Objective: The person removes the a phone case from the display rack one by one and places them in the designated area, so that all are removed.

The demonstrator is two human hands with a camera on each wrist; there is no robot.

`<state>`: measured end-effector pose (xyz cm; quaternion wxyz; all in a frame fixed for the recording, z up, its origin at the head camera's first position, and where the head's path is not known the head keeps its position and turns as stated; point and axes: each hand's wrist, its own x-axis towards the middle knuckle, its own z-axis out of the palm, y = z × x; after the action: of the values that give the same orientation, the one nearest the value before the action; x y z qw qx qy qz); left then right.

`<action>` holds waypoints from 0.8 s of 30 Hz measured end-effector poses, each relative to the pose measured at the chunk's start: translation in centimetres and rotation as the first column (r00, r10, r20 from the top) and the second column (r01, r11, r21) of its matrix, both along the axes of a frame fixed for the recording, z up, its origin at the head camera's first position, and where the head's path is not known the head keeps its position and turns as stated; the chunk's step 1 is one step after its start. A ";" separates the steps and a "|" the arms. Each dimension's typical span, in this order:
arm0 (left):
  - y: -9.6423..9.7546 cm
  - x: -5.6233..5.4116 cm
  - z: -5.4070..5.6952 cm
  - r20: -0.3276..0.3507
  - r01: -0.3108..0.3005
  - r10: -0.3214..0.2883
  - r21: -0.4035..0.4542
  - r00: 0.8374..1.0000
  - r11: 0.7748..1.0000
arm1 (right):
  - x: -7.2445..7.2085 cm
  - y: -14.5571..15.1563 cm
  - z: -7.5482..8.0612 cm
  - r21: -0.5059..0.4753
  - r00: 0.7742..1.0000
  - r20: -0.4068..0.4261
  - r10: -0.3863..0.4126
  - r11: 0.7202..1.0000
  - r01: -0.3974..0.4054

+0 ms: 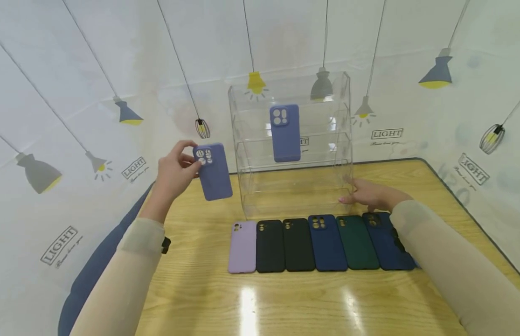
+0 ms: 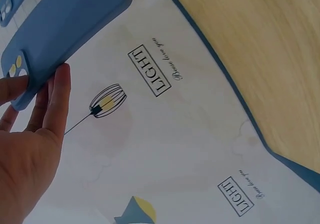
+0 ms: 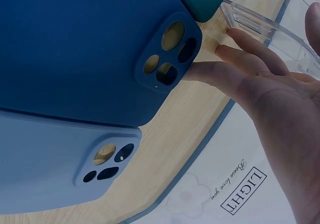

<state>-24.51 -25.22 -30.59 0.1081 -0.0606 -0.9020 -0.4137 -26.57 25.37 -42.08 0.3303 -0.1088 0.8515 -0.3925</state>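
Note:
My left hand [image 1: 178, 168] holds a periwinkle-blue phone case [image 1: 216, 175] upright by its camera corner, beside the left side of a clear tiered display stand [image 1: 293, 205]. In the left wrist view its thumb lies at the cutouts and the fingers are behind. A matching blue case [image 1: 287, 135] stands in the rack. My right hand [image 1: 375, 195] is at the stand's lower right side, fingers extended and thumb spread apart. In the right wrist view, fingertips lie right at the stand's clear base corner, near a navy case [image 3: 85, 44].
A row of cases lies in front of the stand on the wooden table [image 1: 192, 289]: lilac [image 1: 242, 249], two black, navy [image 1: 328, 245], green [image 1: 357, 245] and navy again. A lighter blue case [image 3: 55, 169] is at the right end. Lamp-printed cloth surrounds the table's back and sides.

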 end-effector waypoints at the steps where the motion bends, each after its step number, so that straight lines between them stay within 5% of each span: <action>1: -0.3 0.2 -0.5 0.036 0.002 -0.002 0.001 0.999 1.000 | 0.0 0.0 0.0 0.000 1.000 -0.002 0.002 1.000 -0.002; 6: -1.4 0.8 -2.5 0.212 0.013 -0.016 0.017 0.977 1.000 | 0.2 -0.1 0.2 0.000 1.000 -0.002 0.000 1.000 0.000; 11: -2.6 1.3 -4.5 0.354 0.018 -0.036 0.055 0.934 0.998 | 0.2 0.0 0.1 0.004 1.000 -0.001 -0.002 1.000 0.002; 20: -4.6 2.8 -8.7 0.584 0.051 -0.139 0.164 0.799 0.985 | 0.1 0.2 -0.1 0.005 1.000 -0.007 0.001 1.000 -0.001; 24: -4.9 3.5 -10.1 0.635 0.059 -0.145 0.155 0.759 0.986 | 0.1 0.3 -0.2 0.007 1.000 -0.011 0.002 1.000 -0.002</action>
<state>-20.97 -30.13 -40.71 -0.2269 0.0427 -0.8517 -0.4704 -26.49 25.67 -42.32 0.3262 -0.1106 0.8546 -0.3887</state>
